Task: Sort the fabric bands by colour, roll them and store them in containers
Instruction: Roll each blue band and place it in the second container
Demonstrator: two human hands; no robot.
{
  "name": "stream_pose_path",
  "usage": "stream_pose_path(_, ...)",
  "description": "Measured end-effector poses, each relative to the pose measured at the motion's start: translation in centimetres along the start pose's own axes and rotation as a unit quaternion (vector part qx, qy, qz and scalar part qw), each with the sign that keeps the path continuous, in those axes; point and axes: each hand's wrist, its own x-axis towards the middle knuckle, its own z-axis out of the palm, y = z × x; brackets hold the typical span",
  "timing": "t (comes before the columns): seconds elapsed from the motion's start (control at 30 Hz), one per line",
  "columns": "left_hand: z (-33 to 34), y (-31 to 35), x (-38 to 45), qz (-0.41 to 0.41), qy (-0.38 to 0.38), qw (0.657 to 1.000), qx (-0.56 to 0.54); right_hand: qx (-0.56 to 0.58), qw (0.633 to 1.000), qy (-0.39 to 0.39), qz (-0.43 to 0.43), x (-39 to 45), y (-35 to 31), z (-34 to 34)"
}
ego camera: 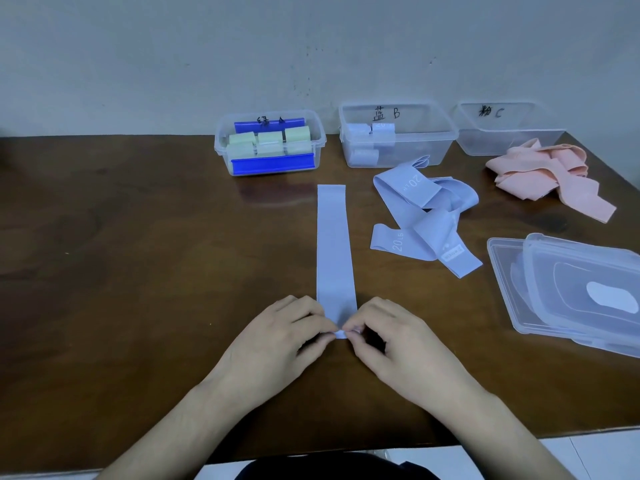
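Observation:
A light blue band (333, 244) lies flat and straight on the brown table (138, 258), running away from me. My left hand (284, 334) and my right hand (384, 336) pinch its near end from both sides, where a small fold is curled up. Loose blue bands (420, 216) lie in a heap to the right. Pink bands (547, 174) are piled at the far right. Container A (270, 143) holds green rolls. Container B (398, 135) holds a few blue rolls. Container C (509, 133) looks bare inside.
Two clear lids (571, 292) are stacked at the table's right edge. The three containers stand in a row against the wall. The table's front edge runs just below my forearms.

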Motion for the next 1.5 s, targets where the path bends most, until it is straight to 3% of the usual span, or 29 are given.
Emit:
stream_pose_path(0.4,0.2,0.1,0.1,-0.022,-0.016,1.0,-0.001,-0.09,0.994,0.005,-0.063,-0.2,0.4,-0.2)
stream_pose_path(0.9,0.3,0.4,0.9,-0.073,-0.006,0.997,-0.007,-0.094,0.996,0.011,0.003,1.4,0.2,0.1)
stream_pose_path(1.23,0.8,0.5,1.5,-0.089,0.038,0.995,-0.01,-0.084,0.995,0.047,-0.029,1.1,0.5,0.6)
stream_pose_path(1.5,0.2,0.3,1.3,-0.063,0.029,0.998,-0.002,-0.088,0.995,0.038,-0.038,1.4,0.8,0.3)
